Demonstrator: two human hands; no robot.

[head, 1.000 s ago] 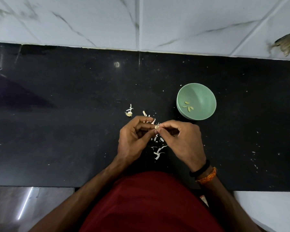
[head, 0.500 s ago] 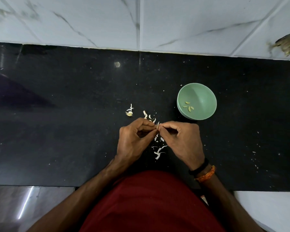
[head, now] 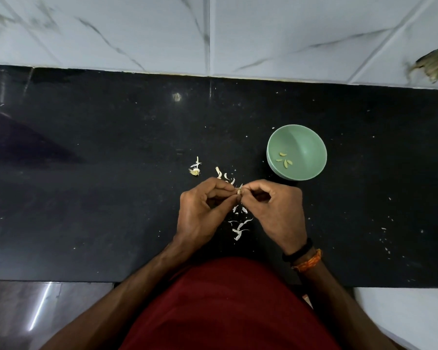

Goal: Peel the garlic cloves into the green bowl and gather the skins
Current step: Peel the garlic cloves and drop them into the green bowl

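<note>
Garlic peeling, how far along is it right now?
Done: a few peeled cloves lie in the round green bowl. In hand: left hand and right hand pinch one small garlic clove between them. Left: white skins lie scattered on the black counter, not gathered.

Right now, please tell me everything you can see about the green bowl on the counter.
The green bowl is small, round and pale mint green, with a smooth matte surface that looks like plastic or ceramic. It stands upright on the black counter, beyond and to the right of the right hand, which does not touch it. Inside, near the bottom left, lie a few small peeled garlic cloves, yellowish; the rest of the inside is bare. Nothing else touches it.
</note>
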